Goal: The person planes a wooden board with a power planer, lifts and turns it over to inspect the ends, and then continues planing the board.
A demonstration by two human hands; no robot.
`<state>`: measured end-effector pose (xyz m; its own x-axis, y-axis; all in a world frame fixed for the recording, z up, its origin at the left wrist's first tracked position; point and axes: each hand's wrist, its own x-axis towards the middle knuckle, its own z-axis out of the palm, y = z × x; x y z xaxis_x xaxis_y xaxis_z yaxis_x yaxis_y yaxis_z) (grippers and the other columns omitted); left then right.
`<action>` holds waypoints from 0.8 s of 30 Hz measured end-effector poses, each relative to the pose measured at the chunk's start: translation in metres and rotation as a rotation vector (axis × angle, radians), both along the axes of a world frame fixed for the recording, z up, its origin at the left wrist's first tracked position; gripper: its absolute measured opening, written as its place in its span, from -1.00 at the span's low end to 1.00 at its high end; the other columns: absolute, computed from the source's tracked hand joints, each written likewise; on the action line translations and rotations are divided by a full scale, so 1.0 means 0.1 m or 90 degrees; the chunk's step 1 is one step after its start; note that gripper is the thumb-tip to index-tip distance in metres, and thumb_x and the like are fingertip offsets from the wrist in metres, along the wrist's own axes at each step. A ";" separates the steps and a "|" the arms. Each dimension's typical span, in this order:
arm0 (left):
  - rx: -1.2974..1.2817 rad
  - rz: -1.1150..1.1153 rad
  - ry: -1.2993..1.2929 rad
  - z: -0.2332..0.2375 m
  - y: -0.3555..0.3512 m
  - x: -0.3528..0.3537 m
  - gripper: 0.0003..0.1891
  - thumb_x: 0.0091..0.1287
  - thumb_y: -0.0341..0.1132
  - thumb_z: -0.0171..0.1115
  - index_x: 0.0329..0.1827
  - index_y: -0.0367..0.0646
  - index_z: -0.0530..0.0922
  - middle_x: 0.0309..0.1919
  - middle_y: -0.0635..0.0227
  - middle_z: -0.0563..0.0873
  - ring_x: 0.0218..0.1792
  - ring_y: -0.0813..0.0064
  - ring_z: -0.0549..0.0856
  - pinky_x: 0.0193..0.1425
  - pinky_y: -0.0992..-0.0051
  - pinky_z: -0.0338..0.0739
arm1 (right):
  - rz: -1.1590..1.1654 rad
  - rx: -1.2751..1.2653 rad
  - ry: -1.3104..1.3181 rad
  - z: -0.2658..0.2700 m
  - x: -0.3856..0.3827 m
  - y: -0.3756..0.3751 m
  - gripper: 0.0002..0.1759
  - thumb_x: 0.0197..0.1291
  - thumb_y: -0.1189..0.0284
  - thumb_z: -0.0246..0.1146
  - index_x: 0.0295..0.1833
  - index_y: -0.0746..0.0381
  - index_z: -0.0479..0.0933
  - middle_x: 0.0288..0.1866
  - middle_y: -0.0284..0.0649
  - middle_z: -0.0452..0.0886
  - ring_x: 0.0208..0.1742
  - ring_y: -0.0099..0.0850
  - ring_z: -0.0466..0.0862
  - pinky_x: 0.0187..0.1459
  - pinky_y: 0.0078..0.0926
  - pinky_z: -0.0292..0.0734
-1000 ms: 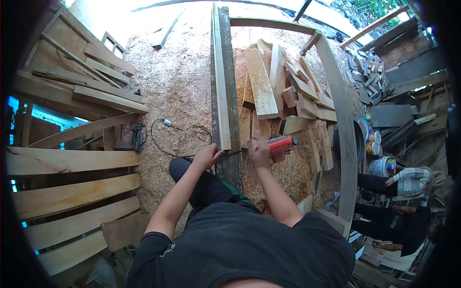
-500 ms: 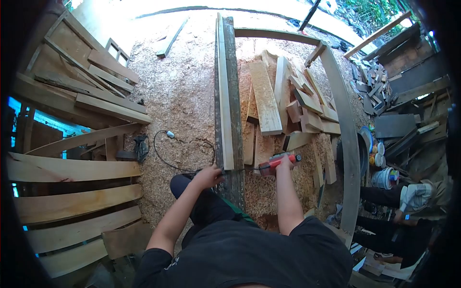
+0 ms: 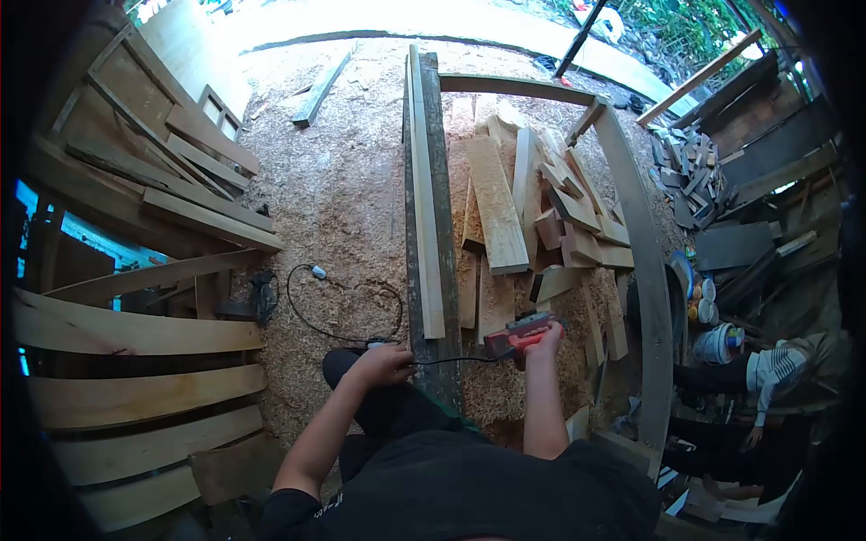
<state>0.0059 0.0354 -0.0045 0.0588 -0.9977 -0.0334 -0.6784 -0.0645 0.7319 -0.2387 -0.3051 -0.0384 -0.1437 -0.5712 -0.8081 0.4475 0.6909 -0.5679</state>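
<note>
Right hand (image 3: 545,341) grips red power tool (image 3: 514,335) at lower centre of frame, just right of the long pale plank (image 3: 426,207).
Left hand (image 3: 383,363) has its fingers curled, seemingly around the black cord (image 3: 451,361), by the plank's near end. The tool looks rigid and fairly heavy, best held by the top handle and clear of the underside. The cord is limp.

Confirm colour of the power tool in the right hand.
Power tool in the right hand is mostly red-orange, with a greyish part; head view shows it.
</note>
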 end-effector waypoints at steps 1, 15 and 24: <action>-0.015 0.003 -0.001 0.04 0.08 0.04 -0.71 0.35 -0.17 0.45 -0.29 -0.19 0.57 -0.31 0.11 0.66 -0.18 -0.04 0.71 -0.08 0.04 0.61 | -0.003 -0.001 0.001 0.19 0.02 0.12 -0.60 0.47 0.22 0.10 -0.49 -0.05 0.21 -0.63 -0.50 0.30 -0.64 -0.56 0.31 -0.54 -0.50 0.35; -0.135 0.075 0.052 0.37 0.92 0.62 -0.77 0.15 -0.35 0.50 -0.34 -0.16 0.55 -0.36 0.17 0.62 -0.21 -0.01 0.68 -0.13 0.10 0.61 | 0.248 -0.337 -0.140 2.17 1.00 1.20 -0.78 0.39 0.37 0.31 0.07 0.18 0.57 -0.56 -0.42 0.38 -0.64 -0.54 0.41 -0.56 -0.42 0.45; 0.098 0.094 0.091 1.06 1.26 1.17 -0.74 0.26 -0.23 0.54 -0.30 -0.13 0.59 -0.34 0.12 0.68 -0.23 0.00 0.72 -0.16 0.10 0.60 | 0.497 -0.288 -0.045 2.81 1.72 1.13 -0.83 0.35 0.46 0.35 0.01 0.22 0.61 -0.49 -0.38 0.54 -0.60 -0.53 0.54 -0.53 -0.51 0.50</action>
<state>0.1228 0.1612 0.1016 0.1878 -0.9609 -0.2033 -0.5431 -0.2741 0.7937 -0.0670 -0.1921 0.2430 0.4598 -0.7506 -0.4745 -0.0107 0.5296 -0.8482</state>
